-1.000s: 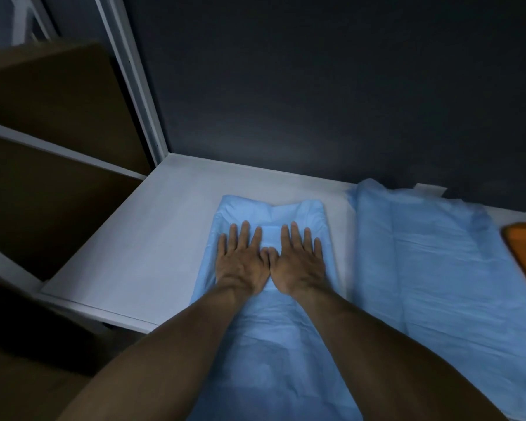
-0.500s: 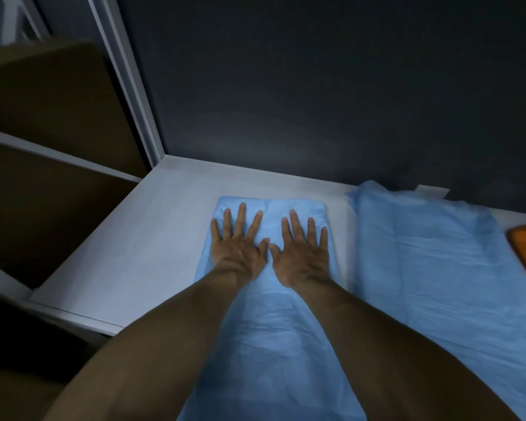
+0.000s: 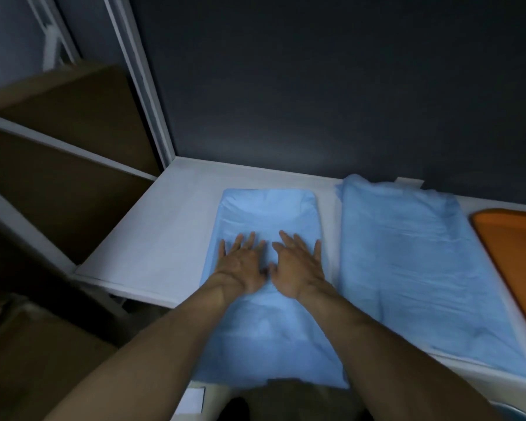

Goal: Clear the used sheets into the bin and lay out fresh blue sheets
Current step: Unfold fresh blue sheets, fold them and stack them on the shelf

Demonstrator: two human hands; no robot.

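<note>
Blue sheet (image 3: 268,214) lies flat under both hands, its long axis running straight away from the person. The left hand (image 3: 240,262) and right hand (image 3: 298,265) press on its middle side by side, fingers straight and spread, gripping nothing, neither nearer. Its far end lies ahead of the fingertips; a second blue sheet (image 3: 407,253) lies just right of the right hand on the white bench (image 3: 164,238).

I see the left hand (image 3: 240,262) and right hand (image 3: 296,265) lying flat, side by side, on a blue sheet (image 3: 268,214), fingers straight. Right of the fingers lies a second blue sheet (image 3: 407,253), then an orange thing (image 3: 510,247). Left of the fingers is the white table (image 3: 164,238).
</note>
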